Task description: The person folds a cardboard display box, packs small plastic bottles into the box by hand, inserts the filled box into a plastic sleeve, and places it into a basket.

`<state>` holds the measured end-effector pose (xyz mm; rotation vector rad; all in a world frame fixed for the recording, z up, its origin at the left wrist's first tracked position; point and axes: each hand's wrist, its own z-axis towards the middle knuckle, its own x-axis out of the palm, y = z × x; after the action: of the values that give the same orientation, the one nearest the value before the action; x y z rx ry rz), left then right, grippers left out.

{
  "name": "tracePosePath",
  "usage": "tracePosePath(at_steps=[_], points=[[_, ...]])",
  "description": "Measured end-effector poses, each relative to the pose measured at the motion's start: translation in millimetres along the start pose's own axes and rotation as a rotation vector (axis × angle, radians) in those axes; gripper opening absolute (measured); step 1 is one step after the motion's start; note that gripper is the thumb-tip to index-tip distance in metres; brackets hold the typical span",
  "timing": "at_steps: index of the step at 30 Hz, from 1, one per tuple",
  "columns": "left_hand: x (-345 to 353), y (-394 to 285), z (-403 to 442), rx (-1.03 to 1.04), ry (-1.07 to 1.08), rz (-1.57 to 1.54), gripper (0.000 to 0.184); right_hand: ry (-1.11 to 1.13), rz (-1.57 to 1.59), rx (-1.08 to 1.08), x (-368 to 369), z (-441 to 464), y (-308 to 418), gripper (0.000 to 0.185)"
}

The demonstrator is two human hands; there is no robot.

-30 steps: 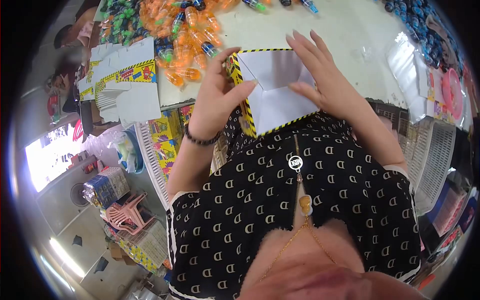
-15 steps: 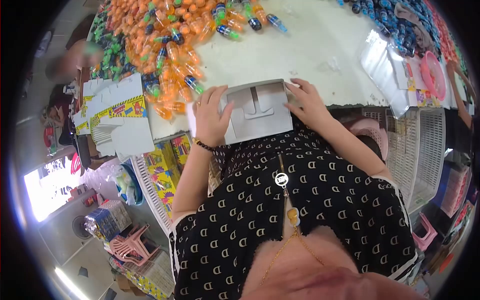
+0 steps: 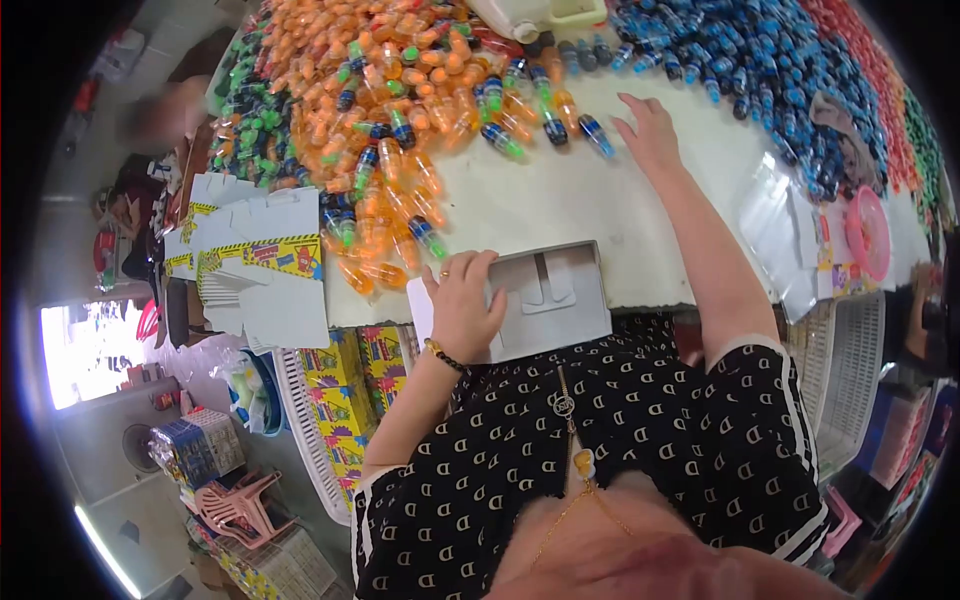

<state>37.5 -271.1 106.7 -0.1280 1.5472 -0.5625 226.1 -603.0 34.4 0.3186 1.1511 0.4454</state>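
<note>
Open box: at near edge of table, opening upward. Judged step: left-side steadying, right-side reach. Bottle pickup would call for finger closure around blue bottle. Left hand: on box's left end; pinch undeterminable. Right hand: fingers spread, beside bottle; arm extended forward.

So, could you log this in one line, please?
left hand: on open box | right hand: empty, over table | bottles: loose, piled

box at table edge, cartons left, basin right, bottles beyond.
</note>
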Motion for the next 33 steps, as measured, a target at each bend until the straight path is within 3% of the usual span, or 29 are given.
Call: tracePosePath(at_steps=[2,4,6,7,9,13,16,21,23,24,28,31,32,33], points=[[-4.5,-8.5,0.5,-0.001,-0.025,0.114,0.053,0.159,-0.075,0.008,20.1,31.6,5.2,0.037],[-11.6,-19.9,1.7,-0.009,-0.044,0.180,0.056,0.169,-0.050,-0.016,33.0,57.1,9.8,0.038],[-17.3,-32.5,4.8,0.192,0.010,0.134,0.057,0.196,-0.019,-0.037,36.6,77.9,22.2,0.039],[-12.4,-29.9,9.5,0.188,0.009,0.137,0.057,0.196,-0.016,-0.041,35.8,88.2,32.2,0.039],[2.3,-21.0,18.4,0.432,0.277,0.058,0.053,0.043,0.126,-0.180,39.6,108.9,58.6,0.039],[14.7,-22.9,26.8,0.414,0.467,0.343,0.053,0.195,0.113,-0.213,78.4,129.9,85.6,0.037],[21.2,-18.5,27.3,0.423,0.455,0.311,0.049,0.293,-0.050,-0.149,91.9,131.4,98.6,0.036],[23.8,-15.8,27.6,0.423,0.464,0.297,0.053,0.167,-0.013,-0.160,77.2,121.3,95.4,0.033],[19.5,-17.4,26.3,0.410,0.488,0.282,0.056,0.068,0.275,-0.069,53.9,102.8,93.2,0.033],[16.1,-19.6,28.6,0.384,0.507,0.268,0.059,-0.008,0.401,-0.008,34.2,91.7,81.2,0.033],[11.2,-25.3,33.0,0.419,0.559,0.280,0.066,-0.183,0.426,0.319,-48.0,32.2,11.5,0.035],[12.6,-28.4,35.5,0.448,0.633,0.306,0.071,-0.464,0.232,0.459,-113.9,-6.9,-109.2,0.041],[12.4,-28.6,36.4,0.423,0.657,0.324,0.073,-0.552,0.241,0.509,-129.4,-22.3,-185.8,0.041],[12.1,-28.6,36.5,0.438,0.660,0.326,0.073,-0.649,0.131,0.487,-168.2,-43.6,-204.6,0.041]])
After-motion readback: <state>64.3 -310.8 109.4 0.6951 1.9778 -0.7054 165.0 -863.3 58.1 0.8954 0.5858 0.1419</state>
